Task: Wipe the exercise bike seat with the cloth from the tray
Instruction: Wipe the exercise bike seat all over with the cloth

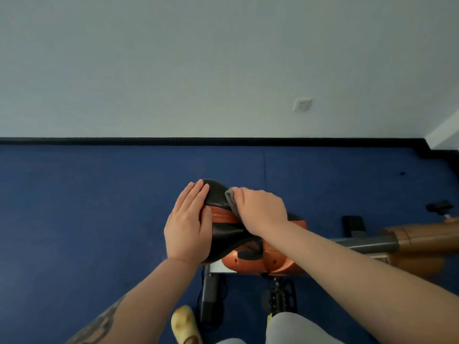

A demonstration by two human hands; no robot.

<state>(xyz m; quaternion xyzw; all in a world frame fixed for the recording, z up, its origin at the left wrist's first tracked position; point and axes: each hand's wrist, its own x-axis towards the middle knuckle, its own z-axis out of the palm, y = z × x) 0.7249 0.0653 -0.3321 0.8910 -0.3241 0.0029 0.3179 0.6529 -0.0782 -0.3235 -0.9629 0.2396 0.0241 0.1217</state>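
Left hand (188, 229) flat on seat (224, 234), fingers (196, 194) extended, pressed together. Right hand (260, 212) pressing grey cloth (230, 198) onto seat; cloth beneath right fingers, partly hidden.

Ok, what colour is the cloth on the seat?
Grey. The cloth shows best in the head view, under the right hand.

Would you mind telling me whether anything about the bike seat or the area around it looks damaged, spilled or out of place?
Nothing stands out. The left hand lies flat on the seat, steadying it, while the right hand presses the grey cloth against the seat's top. The blue floor shows no spill.
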